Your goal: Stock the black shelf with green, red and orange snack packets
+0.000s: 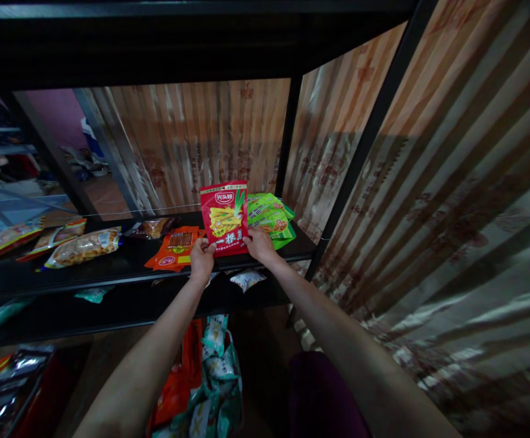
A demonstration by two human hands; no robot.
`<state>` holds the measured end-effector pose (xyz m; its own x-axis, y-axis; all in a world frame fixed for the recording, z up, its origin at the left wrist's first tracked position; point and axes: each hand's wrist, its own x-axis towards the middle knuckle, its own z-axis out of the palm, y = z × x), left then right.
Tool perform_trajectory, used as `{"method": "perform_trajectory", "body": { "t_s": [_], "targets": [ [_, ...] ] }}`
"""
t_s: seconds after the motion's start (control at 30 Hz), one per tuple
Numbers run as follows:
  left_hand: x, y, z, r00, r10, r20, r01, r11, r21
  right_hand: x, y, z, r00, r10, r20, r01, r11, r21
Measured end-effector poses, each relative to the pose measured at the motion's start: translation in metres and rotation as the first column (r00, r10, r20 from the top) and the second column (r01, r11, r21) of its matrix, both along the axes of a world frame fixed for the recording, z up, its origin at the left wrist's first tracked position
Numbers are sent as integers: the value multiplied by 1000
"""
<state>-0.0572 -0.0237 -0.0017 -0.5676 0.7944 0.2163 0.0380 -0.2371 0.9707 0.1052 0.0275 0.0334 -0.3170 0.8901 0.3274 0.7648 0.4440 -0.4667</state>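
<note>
A red snack bag (224, 213) with a picture of yellow sticks stands upright between my two hands, its printed front towards me. My left hand (202, 258) grips its lower left corner, thumb on the front. At the lower right edge my right hand (260, 244) pinches the same bag. Just right of it, green snack bags (271, 216) lie overlapped on the black shelf (132, 261). Orange snack bags (176, 248) lie flat to its left. The fingers behind the red bag are hidden.
Further left on the shelf lie a brown bag (153, 228) and a clear-fronted snack bag (84, 247). A lower shelf carries a small white packet (247, 279). Below stands a basket of teal packets (219, 371). A black post (374, 121) and patterned curtain (465, 201) border the right.
</note>
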Motion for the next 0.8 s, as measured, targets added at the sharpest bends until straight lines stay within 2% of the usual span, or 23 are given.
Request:
{"method": "perform_trajectory", "body": {
  "t_s": [0.13, 0.23, 0.33, 0.53, 0.6, 0.7, 0.8],
  "targets": [
    [-1, 9, -11, 998, 32, -49, -34, 999, -39, 0, 3, 7, 980, -32, 197, 36, 999, -17],
    [-4, 10, -20, 993, 42, -114, -49, 997, -58, 1, 5, 9, 959, -15, 282, 24, 999, -29],
    [-6, 8, -25, 979, 41, -202, -59, 994, -89, 1, 8, 7, 947, 4, 321, 14, 998, -56],
    [-9, 10, -21, 920, 71, -386, -130, 983, -131, -2, 16, 2, 948, -6, 319, 26, 998, -57],
    [-9, 12, -22, 902, 93, -421, -152, 982, -111, -2, 17, 1, 953, -8, 304, 26, 998, -56],
    [-5, 9, -26, 872, 148, -466, -174, 985, -12, -2, 18, -1, 960, -21, 279, 40, 997, -62],
    [3, 0, -29, 758, 222, -613, -188, 975, 120, -2, 18, -4, 965, -38, 260, 52, 997, -50]
  ]
}}
